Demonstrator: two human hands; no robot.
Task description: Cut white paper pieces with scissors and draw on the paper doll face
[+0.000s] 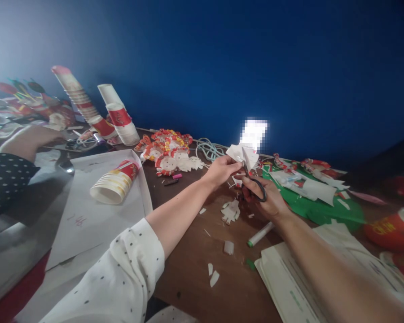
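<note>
My left hand (222, 170) pinches a piece of white paper (237, 152) by its lower edge, above the brown table. Close on its right, my right hand (264, 195) is closed around black-handled scissors (261, 189); their blades are at the paper and partly hidden by it. Below my hands lies a white paper cutout (230, 211) shaped like a small figure. Near my right wrist rests a white marker (260, 234) with a green end. Small paper scraps (214, 278) are scattered on the table.
Stacked paper cups (123, 123) lean at the back left; more cups (112, 186) lie on a white sheet (84, 211). Red-and-white paper figures (170, 150) are piled behind. A green sheet (336, 211) lies to the right. Another person's arm (23, 141) reaches in at far left.
</note>
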